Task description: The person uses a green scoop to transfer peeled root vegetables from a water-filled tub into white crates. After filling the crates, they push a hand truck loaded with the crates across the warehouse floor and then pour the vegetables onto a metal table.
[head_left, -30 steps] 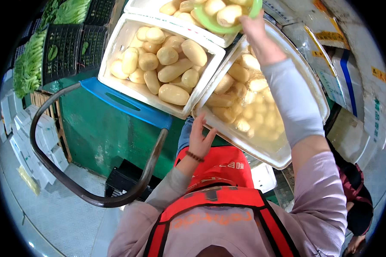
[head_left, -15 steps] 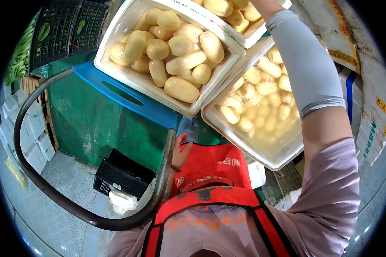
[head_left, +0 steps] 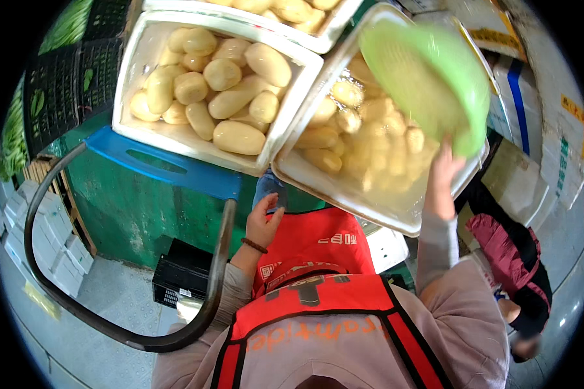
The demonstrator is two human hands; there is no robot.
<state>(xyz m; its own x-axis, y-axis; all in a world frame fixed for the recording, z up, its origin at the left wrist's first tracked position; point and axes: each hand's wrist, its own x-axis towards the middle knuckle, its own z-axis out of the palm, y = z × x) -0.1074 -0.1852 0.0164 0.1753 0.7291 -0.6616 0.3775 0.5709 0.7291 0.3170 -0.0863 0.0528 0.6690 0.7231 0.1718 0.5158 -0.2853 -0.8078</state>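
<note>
My right hand point(head_left: 443, 170) grips the rim of a green plastic basket point(head_left: 422, 78), blurred and tilted over the right-hand white foam tub point(head_left: 344, 189) of peeled potatoes point(head_left: 328, 155) in cloudy water; its contents are unclear. Left of that tub, another white foam box point(head_left: 126, 74) holds peeled potatoes point(head_left: 233, 97). My left hand point(head_left: 263, 220) is low, by the metal handle and my red apron point(head_left: 308, 240), empty with its fingers loosely apart.
A third potato box point(head_left: 318, 39) is behind. A bent metal handle point(head_left: 32, 259) with blue panel point(head_left: 156, 165) curves left. Crates point(head_left: 52, 91) of greens and foam boxes point(head_left: 78, 259) stand left, more boxes point(head_left: 558, 175) right. A person point(head_left: 499, 246) in maroon and black is at lower right.
The green basket, earlier over the back box with potatoes in it, has come down and right over the water tub. My right arm has drawn back; my left hand has moved slightly down and left.
</note>
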